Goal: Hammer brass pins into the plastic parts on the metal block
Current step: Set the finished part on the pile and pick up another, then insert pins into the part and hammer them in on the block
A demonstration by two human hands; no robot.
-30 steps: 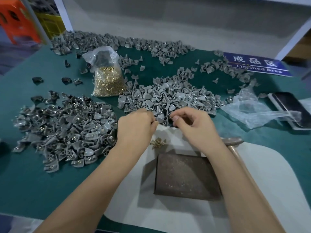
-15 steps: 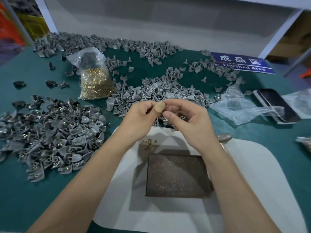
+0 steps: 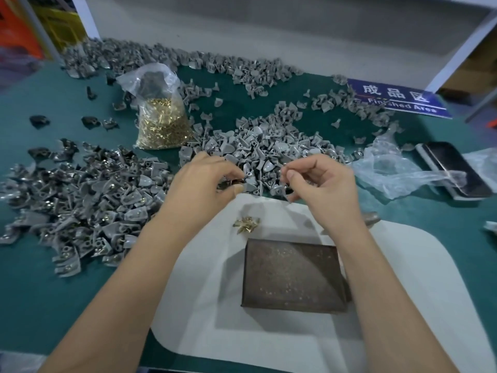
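Left hand [image 3: 204, 181] grip pinches plastic part [image 3: 248, 175] at pile edge; right hand [image 3: 321, 184] grip pinched, pin too small to confirm; metal block [image 3: 293, 275] lies toward person, nearer right hand

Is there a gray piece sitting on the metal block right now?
No, the metal block has a bare top, and both the left hand and right hand are up by the gray parts pile.
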